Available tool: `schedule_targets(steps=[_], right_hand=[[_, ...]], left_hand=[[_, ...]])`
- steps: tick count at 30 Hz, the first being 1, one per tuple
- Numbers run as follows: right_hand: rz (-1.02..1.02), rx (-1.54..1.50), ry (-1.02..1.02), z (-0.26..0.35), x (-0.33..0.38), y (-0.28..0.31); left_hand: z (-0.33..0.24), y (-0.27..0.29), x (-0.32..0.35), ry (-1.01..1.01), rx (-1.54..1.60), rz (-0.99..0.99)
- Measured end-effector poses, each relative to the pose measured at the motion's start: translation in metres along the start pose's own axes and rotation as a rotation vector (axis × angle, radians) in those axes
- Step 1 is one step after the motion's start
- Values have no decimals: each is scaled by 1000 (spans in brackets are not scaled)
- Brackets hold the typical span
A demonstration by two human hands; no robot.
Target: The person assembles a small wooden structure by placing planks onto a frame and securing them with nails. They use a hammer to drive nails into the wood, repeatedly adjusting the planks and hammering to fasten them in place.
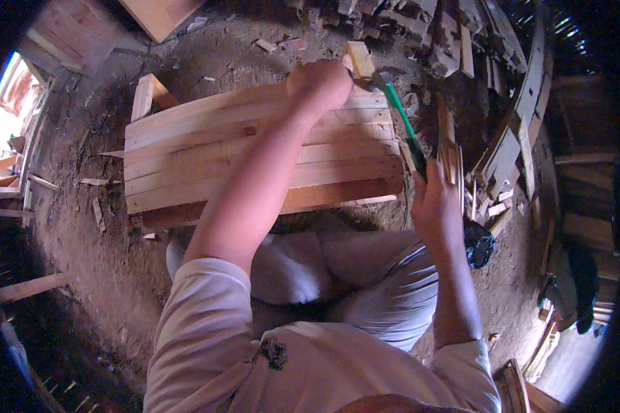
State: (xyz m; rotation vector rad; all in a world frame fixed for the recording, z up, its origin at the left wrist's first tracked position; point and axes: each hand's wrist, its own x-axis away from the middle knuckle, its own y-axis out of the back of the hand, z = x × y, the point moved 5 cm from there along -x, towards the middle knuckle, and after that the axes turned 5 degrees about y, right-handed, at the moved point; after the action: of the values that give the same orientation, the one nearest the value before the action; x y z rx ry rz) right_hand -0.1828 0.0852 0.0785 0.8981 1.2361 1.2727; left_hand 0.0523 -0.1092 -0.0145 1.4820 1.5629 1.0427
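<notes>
A wooden crate-like piece [179, 148] of pale planks lies in front of my bent legs. My left hand [320, 82] is closed at its far edge, close to an upright wood block [359, 58] at the far right corner. The back of the hand hides what its fingers hold, if anything. In my right hand [435, 203] is a hammer [401, 113], gripped low on its green handle. The hammer's dark head is beside the block and the planks' far right corner; I cannot tell whether it touches them.
Another wood block [142, 96] sticks up at the far left corner. Piled wood offcuts [406, 24] lie at the far right, with longer strips [510, 148] along the right side. A black plastic bag [479, 244] sits by my right forearm. Wood scraps dot the dirt floor [76, 227].
</notes>
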Motion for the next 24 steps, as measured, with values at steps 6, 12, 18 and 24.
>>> schedule_targets(steps=[6,12,18,24], right_hand=[[-424,-389,-23,9,2,41],[13,-79,17,8,-10,8],[-314,-401,-62,15,-1,46],[31,-76,22,1,-10,-2]], left_hand=[[9,-3,1,-173,-141,84],[-5,4,5,73,0,14],[8,-5,-4,-136,-238,106],[-5,8,6,77,-37,97]])
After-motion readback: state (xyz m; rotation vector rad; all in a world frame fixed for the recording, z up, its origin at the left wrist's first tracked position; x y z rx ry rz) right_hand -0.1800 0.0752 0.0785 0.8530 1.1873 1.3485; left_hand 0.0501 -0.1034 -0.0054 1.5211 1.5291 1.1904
